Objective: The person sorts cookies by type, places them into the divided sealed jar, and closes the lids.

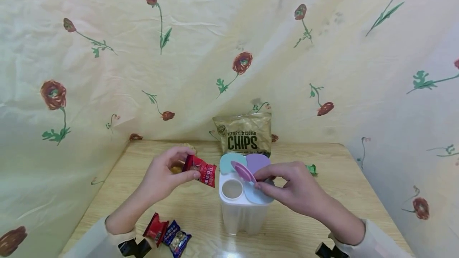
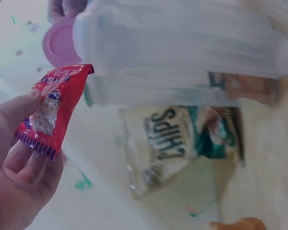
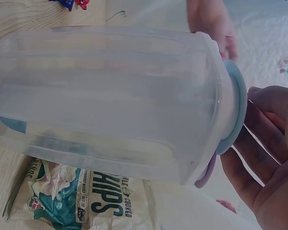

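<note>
A clear plastic container [image 1: 238,216] with several compartments stands upright on the table. Its white top has teal [image 1: 231,163], purple [image 1: 259,162] and light blue [image 1: 257,194] lids, plus one uncovered round hole at the front left. My right hand [image 1: 297,186] pinches the pink lid [image 1: 244,171], which is tilted up beside that hole. To the left of the container, my left hand [image 1: 163,176] holds a red snack packet [image 1: 205,171] between thumb and fingers. The left wrist view shows the packet [image 2: 53,108] close to the container's top, apart from the pink lid [image 2: 62,43].
Behind the container a chips bag [image 1: 247,134] stands upright. Another red packet [image 1: 155,228] and a blue packet [image 1: 177,239] lie at the front left. A green wrapper [image 1: 312,169] is partly seen beyond my right hand. Something yellowish [image 1: 175,169] is partly hidden behind my left hand.
</note>
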Tool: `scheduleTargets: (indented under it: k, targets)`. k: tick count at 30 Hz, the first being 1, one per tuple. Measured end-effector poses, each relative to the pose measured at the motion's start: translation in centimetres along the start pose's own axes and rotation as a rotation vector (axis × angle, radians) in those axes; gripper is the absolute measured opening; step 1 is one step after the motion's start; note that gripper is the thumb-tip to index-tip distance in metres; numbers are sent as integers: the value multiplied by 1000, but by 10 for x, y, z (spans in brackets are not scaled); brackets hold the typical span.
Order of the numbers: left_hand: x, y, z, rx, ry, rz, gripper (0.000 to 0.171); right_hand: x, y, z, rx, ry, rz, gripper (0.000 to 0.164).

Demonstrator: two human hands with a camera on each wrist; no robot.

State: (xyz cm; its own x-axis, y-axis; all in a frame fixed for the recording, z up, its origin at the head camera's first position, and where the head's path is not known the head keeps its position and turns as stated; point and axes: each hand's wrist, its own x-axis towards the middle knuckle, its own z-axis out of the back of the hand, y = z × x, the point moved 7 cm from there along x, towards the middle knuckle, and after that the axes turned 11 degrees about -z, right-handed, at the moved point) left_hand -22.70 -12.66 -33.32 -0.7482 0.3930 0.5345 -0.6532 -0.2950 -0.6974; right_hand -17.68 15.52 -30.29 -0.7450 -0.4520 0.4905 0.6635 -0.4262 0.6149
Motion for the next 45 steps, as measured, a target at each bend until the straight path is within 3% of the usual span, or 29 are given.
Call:
scheduleTargets:
  k: [4, 11, 21, 30, 33, 39, 45]
  targets:
    - [9, -20, -2, -22, -15, -62, 46, 1, -1, 0, 0, 4, -2, 21]
    - [22, -42, -21, -33, 16, -119, 47, 1, -2, 1, -7, 6, 4, 19]
    - [22, -50, -40, 100, 55, -176, 44, 2, -1, -1, -2, 16, -7, 17]
    - [18, -61, -55, 94, 122, -308, 40, 0, -2, -2, 10, 19, -2, 16]
    - [18, -61, -60, 87, 137, -310, 36, 0, -2, -2, 15, 22, -8, 16]
    - [20, -59, -68, 78, 161, -253, 30, 1, -2, 0, -3, 18, -27, 18]
    - [21, -65, -72, 178, 182, -336, 27, 1, -3, 0, -18, 20, -36, 18]
